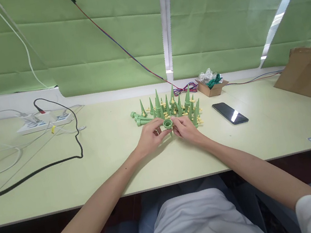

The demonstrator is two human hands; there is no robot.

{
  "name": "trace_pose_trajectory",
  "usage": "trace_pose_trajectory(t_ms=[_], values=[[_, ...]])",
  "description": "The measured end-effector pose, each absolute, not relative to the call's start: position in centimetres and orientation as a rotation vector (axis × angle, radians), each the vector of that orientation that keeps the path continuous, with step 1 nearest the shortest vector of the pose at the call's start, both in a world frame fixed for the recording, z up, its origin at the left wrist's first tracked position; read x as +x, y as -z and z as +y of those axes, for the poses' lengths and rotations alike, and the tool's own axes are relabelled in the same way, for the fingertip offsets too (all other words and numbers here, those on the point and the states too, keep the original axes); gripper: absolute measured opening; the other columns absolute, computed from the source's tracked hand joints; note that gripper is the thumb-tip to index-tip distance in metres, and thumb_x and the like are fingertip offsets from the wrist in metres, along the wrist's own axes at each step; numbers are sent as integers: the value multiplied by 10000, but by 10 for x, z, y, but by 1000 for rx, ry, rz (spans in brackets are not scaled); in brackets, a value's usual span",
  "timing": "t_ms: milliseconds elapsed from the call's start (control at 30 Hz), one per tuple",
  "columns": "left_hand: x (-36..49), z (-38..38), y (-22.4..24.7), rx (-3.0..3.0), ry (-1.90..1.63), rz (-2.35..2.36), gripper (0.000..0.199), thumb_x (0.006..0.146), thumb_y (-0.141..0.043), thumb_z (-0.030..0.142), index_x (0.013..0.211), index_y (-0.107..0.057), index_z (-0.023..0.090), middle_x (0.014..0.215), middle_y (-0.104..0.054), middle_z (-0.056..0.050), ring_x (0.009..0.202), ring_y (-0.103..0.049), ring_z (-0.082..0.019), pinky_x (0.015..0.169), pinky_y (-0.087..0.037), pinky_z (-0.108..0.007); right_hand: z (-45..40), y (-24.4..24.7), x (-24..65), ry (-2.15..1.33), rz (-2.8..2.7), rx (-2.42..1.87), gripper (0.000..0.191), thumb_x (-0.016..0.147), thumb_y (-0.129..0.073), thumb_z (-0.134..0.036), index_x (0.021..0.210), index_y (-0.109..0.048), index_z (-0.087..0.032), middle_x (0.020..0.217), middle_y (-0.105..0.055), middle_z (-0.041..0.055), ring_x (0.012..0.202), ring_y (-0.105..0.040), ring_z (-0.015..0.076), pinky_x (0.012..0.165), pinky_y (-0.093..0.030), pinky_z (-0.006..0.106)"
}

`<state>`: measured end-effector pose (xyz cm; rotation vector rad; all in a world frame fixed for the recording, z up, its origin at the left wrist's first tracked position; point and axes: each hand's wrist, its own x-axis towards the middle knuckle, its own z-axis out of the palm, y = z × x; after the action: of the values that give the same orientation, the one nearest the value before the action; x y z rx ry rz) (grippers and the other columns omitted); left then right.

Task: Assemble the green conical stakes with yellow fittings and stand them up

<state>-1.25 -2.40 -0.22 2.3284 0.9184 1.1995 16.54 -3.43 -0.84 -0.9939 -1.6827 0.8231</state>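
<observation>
A green plastic plant-watering spike [168,124] is held with its round open end facing up toward me and its tip pointing down. My left hand [151,135] grips it from the left, thumb and fingers around the rim. At the right side of the rim, my right hand [186,128] is closed in a pinch; its fingertips hide whatever is between them. Just behind both hands stand several more green spikes [157,104], upright, with small yellow valves at their sides. A few green tubes [143,122] lie left of these, near my left fingers.
To the right lies a black phone [230,113]. Behind it sits a small cardboard box [212,88] with plastic wrap and green material. A larger cardboard box [309,73] stands far right. At left are a white power strip [45,123] and a black cable [58,162].
</observation>
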Motion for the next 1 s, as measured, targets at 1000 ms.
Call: trace_pose_trajectory(t_ms=[1000], values=[[-12, -27, -8, 1665, -897, 844, 524, 935, -447, 641, 721, -563, 176, 539, -558, -7, 462, -507, -118, 542, -445, -285, -34, 11, 162, -748, -1667, -849, 542, 960, -361, -674, 672, -422, -219, 579, -474, -11, 531, -423, 120, 516, -343, 265]])
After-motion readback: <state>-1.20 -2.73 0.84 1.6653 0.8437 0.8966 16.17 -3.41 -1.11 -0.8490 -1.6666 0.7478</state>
